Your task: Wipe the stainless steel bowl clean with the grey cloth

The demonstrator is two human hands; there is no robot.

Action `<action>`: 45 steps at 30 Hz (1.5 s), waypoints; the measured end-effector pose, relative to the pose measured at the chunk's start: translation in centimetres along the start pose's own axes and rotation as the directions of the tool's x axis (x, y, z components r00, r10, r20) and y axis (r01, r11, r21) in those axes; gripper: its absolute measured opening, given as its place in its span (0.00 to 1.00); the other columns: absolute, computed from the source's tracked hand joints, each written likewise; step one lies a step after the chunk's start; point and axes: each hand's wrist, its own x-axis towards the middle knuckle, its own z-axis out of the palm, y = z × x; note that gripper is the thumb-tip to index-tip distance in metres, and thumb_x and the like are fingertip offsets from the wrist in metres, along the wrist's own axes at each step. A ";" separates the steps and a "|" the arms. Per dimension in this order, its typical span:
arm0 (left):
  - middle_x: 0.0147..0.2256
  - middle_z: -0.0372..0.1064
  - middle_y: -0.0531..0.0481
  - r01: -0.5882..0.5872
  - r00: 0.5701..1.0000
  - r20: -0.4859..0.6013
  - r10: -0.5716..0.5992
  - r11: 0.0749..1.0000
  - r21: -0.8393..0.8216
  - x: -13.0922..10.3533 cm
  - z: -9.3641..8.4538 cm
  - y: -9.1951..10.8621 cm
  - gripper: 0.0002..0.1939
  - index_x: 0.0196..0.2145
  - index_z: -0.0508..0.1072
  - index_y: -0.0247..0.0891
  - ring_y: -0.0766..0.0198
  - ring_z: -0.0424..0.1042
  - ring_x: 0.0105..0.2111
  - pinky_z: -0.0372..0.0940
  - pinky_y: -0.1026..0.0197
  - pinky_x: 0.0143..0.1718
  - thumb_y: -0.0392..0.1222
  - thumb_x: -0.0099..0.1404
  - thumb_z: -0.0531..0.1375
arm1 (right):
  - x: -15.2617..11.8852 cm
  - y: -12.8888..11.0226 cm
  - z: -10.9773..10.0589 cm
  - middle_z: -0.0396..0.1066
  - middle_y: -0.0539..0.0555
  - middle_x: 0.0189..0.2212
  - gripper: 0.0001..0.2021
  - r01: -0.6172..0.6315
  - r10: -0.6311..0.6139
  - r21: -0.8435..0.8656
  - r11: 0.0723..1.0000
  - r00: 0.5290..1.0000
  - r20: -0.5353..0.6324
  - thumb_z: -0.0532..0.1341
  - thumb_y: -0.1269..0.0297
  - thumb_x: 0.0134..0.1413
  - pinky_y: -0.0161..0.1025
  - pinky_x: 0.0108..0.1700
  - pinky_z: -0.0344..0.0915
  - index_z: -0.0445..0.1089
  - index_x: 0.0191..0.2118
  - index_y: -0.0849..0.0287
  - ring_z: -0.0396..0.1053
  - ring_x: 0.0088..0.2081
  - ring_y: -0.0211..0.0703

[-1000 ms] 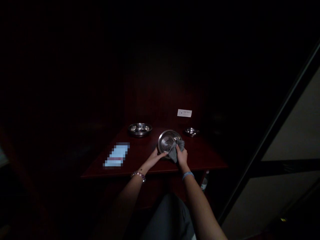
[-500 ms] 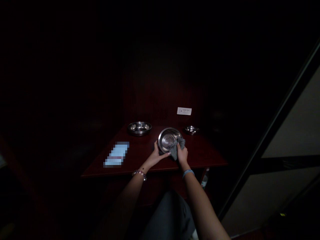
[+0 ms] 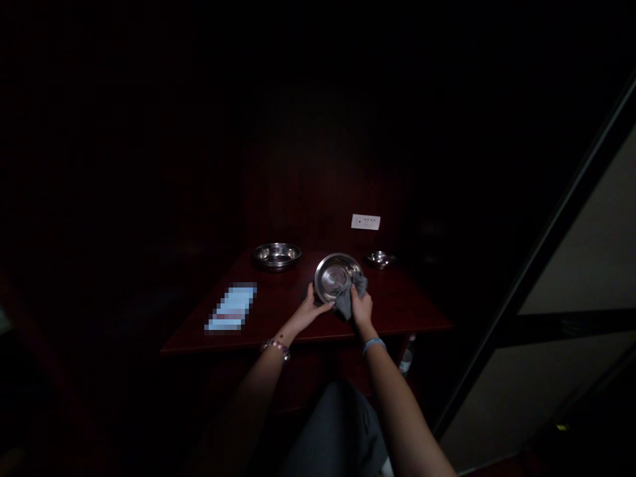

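Observation:
A shiny steel bowl [image 3: 332,277] is tilted toward me over the front part of the dark red table [image 3: 283,311]. My left hand [image 3: 309,313] grips its lower left rim, thumb along the near edge. In my right hand [image 3: 362,307] is a bunched grey cloth [image 3: 344,303], pressed against the bowl's lower right rim and inner side. The cloth hides that part of the bowl and some of the right fingers.
A wider steel bowl [image 3: 277,256] stands at the back left, and a small steel dish [image 3: 381,259] at the back right. A blurred-out bright rectangle [image 3: 232,307] lies at left. The wall has a white socket [image 3: 366,222]. A bottle [image 3: 407,356] is below the table's right edge.
Both hands and the tilted bowl stay almost where they were. The cloth and the right fingers have shifted very slightly on the rim.

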 end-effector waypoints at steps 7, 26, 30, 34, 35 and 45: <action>0.66 0.64 0.41 -0.012 0.996 -0.089 0.013 1.000 0.014 0.2 -1.0 0.6 0.40 0.65 0.63 0.38 0.49 0.59 0.68 0.48 0.48 0.72 0.50 0.58 0.66 | -0.1 -0.2 -0.1 0.81 0.61 0.44 0.21 0.018 -0.019 0.035 0.999 0.999 0.032 0.58 0.48 0.60 0.38 0.47 0.70 0.78 0.44 0.60 0.79 0.46 0.52; 0.67 0.60 0.37 -0.059 0.998 -0.020 0.062 0.990 0.126 0.3 -0.4 -1.2 0.49 0.69 0.51 0.39 0.50 0.62 0.66 0.56 0.47 0.69 0.52 0.58 0.69 | -0.3 -0.5 -0.3 0.81 0.61 0.43 0.21 -0.008 0.007 -0.065 0.998 1.000 -0.015 0.55 0.49 0.63 0.39 0.47 0.71 0.79 0.45 0.59 0.79 0.46 0.52; 0.67 0.59 0.37 -0.090 0.996 -0.001 0.091 0.987 0.131 0.4 -0.4 -1.6 0.49 0.68 0.53 0.39 0.50 0.59 0.67 0.53 0.46 0.70 0.51 0.56 0.71 | -0.2 -0.4 -0.2 0.81 0.61 0.44 0.21 0.000 -0.001 -0.058 0.998 1.000 -0.010 0.56 0.48 0.63 0.39 0.47 0.71 0.78 0.45 0.58 0.79 0.47 0.52; 0.67 0.60 0.36 -0.045 0.999 -0.010 0.046 0.997 0.062 0.9 -0.5 -2.1 0.48 0.67 0.54 0.37 0.49 0.61 0.67 0.55 0.46 0.69 0.51 0.56 0.70 | -0.2 -0.3 -0.1 0.81 0.62 0.44 0.23 0.007 -0.007 -0.044 0.999 1.000 -0.002 0.56 0.47 0.63 0.38 0.47 0.71 0.78 0.46 0.60 0.79 0.47 0.52; 0.66 0.61 0.35 -0.033 0.999 -0.011 0.033 0.999 0.044 0.9 -0.6 -2.1 0.48 0.67 0.55 0.36 0.49 0.62 0.66 0.56 0.46 0.69 0.51 0.56 0.70 | -0.2 -0.3 -0.1 0.81 0.62 0.44 0.23 0.008 -0.008 -0.040 0.999 1.000 -0.001 0.56 0.47 0.62 0.38 0.47 0.71 0.78 0.46 0.60 0.79 0.47 0.52; 0.61 0.70 0.38 0.017 0.989 -0.143 -0.025 0.998 -0.060 0.7 -0.8 0.1 0.37 0.62 0.68 0.36 0.47 0.69 0.61 0.61 0.44 0.65 0.63 0.63 0.61 | -0.3 -0.6 -0.1 0.81 0.62 0.45 0.22 0.013 -0.013 0.000 1.000 0.999 0.033 0.57 0.47 0.61 0.38 0.48 0.70 0.78 0.46 0.61 0.79 0.48 0.51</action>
